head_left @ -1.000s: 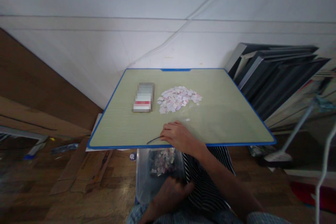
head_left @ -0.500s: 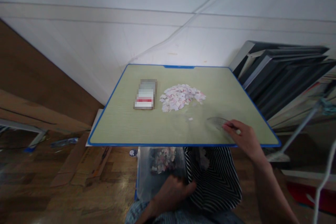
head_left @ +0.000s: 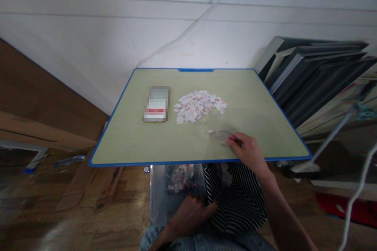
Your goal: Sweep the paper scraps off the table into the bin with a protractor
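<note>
My right hand [head_left: 246, 149] is closed in a pinch on a clear, thin-rimmed round lens [head_left: 219, 137] that looks like a magnifying glass, held low over the front of the board. Beside the lens rim lies one small loose paper scrap [head_left: 210, 131]. A pile of torn white and pinkish paper scraps [head_left: 196, 106] is behind it, mid-board. Below the board's front edge is my left hand [head_left: 194, 211], thumb stretched out and apart from blurred fingers, nothing visible in it. It is near a clear plastic bin [head_left: 156, 200] with more scraps inside.
The pale green board [head_left: 123, 141] has a blue edge. A pixelated, phone-shaped thing [head_left: 156, 104] lies on its left. A black-and-white striped bag [head_left: 244, 200] hangs open below, beside the bin. Dark flat panels [head_left: 312, 74] lean at the right, against the white wall [head_left: 97, 43].
My right hand has moved left with the lens, up to the single loose scrap. My left hand stays nearly in place. The whole view has shifted slightly.
</note>
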Available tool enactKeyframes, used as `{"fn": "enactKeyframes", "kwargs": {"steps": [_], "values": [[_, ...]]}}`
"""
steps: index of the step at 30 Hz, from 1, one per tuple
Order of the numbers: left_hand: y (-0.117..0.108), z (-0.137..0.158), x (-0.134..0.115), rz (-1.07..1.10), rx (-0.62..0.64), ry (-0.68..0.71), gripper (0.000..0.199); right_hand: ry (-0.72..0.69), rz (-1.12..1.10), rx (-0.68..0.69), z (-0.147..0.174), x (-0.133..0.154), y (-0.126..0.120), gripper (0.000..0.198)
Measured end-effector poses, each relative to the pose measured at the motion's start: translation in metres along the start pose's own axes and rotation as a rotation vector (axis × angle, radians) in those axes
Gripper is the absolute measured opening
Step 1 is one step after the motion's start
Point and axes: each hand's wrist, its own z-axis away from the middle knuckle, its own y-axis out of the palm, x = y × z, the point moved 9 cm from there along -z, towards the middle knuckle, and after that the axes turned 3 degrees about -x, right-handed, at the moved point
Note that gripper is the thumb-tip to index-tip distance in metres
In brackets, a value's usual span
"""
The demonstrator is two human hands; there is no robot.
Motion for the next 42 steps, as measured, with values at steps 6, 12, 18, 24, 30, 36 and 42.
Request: {"fn": "enactKeyframes", "kwargs": {"steps": [6,12,18,24,30,36,42], "values": [[-0.002,0.001,-0.001,-0.022,-0.005,0.004,0.035,-0.069,0.036,0.104,-0.009,0.037,0.043,0.016],[0.000,0.001,-0.002,-0.035,-0.022,0.023,0.034,-0.141,0.032,0.201,-0.012,0.068,0.074,0.015],[0.004,0.001,-0.001,-0.043,-0.008,0.019,0.039,-0.176,0.005,0.237,-0.006,0.089,0.086,0.016],[0.003,0.000,-0.001,-0.051,-0.008,0.017,0.041,-0.236,-0.012,0.293,-0.004,0.104,0.101,0.015],[0.003,0.000,0.000,-0.058,-0.015,0.004,0.032,-0.194,-0.138,0.325,-0.011,0.094,0.084,0.016],[-0.007,0.000,-0.002,-0.043,-0.048,0.001,0.032,-0.130,0.004,0.304,-0.004,0.053,0.041,0.017],[-0.007,-0.001,-0.003,-0.041,-0.056,0.010,0.036,-0.103,0.065,0.347,0.008,0.039,0.045,0.016]]}}
